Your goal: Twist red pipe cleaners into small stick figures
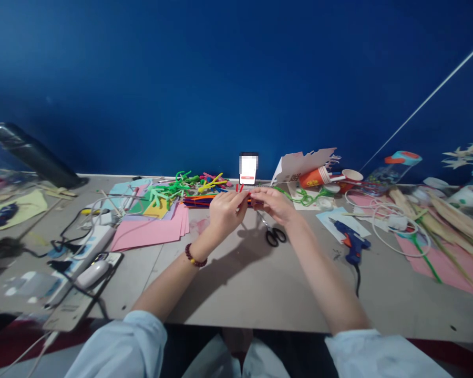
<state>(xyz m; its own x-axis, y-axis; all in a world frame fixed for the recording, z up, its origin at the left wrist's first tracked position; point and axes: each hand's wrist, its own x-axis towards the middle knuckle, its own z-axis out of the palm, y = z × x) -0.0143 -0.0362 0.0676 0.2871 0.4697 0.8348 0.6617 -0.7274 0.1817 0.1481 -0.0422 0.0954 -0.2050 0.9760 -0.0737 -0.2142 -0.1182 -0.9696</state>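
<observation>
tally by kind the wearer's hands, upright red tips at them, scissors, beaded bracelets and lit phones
left hand and right hand: 2
red tips: 2
scissors: 1
beaded bracelet: 1
lit phone: 1
total: 7

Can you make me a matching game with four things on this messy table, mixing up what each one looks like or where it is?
Things:
1. scissors
2. glue gun
3. phone
4. red bits

Clues:
A. glowing bright white
B. poking up by the left hand and the right hand
C. silver and black
D. blue and orange

Right pairs: 1-C, 2-D, 3-A, 4-B
</observation>
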